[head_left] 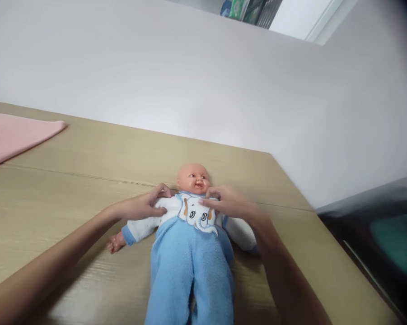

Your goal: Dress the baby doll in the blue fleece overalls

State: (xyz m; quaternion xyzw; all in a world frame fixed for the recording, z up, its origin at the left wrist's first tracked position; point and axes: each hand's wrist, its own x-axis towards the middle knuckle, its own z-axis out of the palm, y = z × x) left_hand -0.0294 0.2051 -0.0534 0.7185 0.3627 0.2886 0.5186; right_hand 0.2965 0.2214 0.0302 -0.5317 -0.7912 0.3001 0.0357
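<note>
A baby doll (193, 178) lies on its back on a light wooden table (88, 162), head towards the wall. It wears a fleece romper (189, 262) with blue legs, white sleeves and an elephant patch on the chest. My left hand (152, 203) grips the white fabric at the doll's shoulder on the left side. My right hand (223, 201) pinches the romper at the collar, just below the chin. Both hands have the fingers curled into the cloth.
A pink cloth (10, 135) lies flat at the table's far left. A white wall (203, 81) runs behind the table. To the right of the table's edge is a dark surface (376, 234) with a teal shape on it.
</note>
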